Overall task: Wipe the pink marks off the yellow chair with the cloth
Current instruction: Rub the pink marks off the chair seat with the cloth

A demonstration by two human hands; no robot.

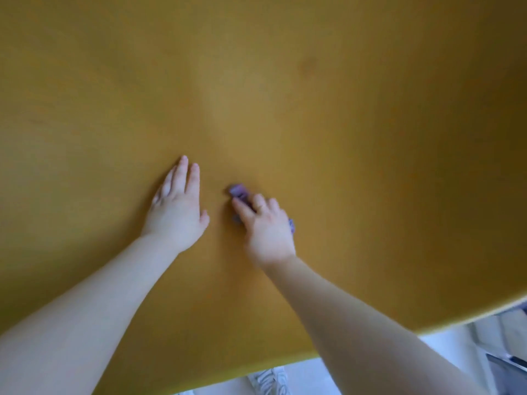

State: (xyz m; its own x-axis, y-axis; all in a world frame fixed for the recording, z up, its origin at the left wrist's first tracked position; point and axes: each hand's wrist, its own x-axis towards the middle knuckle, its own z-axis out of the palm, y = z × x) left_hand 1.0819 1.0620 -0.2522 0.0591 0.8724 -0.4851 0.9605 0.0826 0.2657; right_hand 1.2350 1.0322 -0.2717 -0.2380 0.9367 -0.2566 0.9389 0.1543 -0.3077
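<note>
The yellow chair [285, 95] fills almost the whole view with its broad mustard surface. My right hand [266, 229] presses a small purple cloth [239, 191] against that surface near the middle, with the cloth showing past the fingertips and at the hand's right side. My left hand [178, 203] lies flat on the chair just left of the cloth, fingers stretched out and together, holding nothing. I can make out no pink marks on the blurred surface. A faint darker smudge [308, 64] sits higher up on the right.
The chair's lower edge [370, 342] curves across the bottom right. Below it lies a pale floor with a white shoe [269, 380]. Grey and white objects [504, 346] stand at the right corner.
</note>
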